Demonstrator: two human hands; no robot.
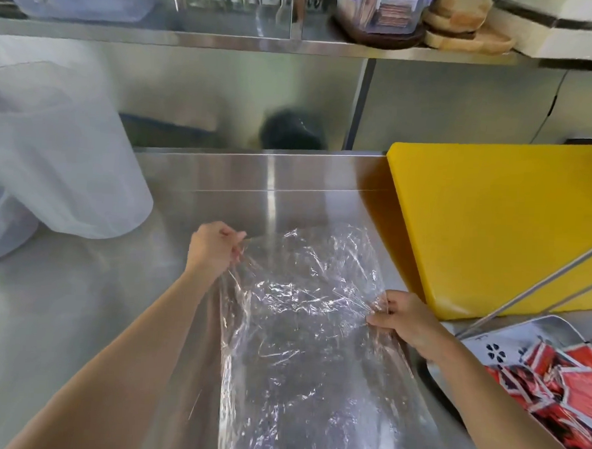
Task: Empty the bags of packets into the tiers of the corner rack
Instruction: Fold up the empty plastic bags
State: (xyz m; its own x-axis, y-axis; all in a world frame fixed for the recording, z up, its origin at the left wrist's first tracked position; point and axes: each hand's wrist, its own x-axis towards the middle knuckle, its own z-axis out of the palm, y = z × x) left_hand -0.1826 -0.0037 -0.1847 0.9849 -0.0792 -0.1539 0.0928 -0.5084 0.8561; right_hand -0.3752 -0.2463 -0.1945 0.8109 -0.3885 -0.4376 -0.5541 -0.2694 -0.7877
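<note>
A clear, crinkled plastic bag (303, 327) lies stretched over the steel counter (77, 316) in front of me, and no packets show inside it. My left hand (214, 247) pinches its far left edge. Its right edge is gripped by my right hand (402, 319). At the lower right, a steel tier of the corner rack (543, 326) holds several red and white packets (561, 379). Thin metal rods of the rack (538, 285) slant up across the right side.
A thick yellow cutting board (500, 221) lies on the counter at the right. Large translucent plastic containers (51, 149) stand at the left. A steel shelf (263, 44) overhead carries clear tubs and wooden boards.
</note>
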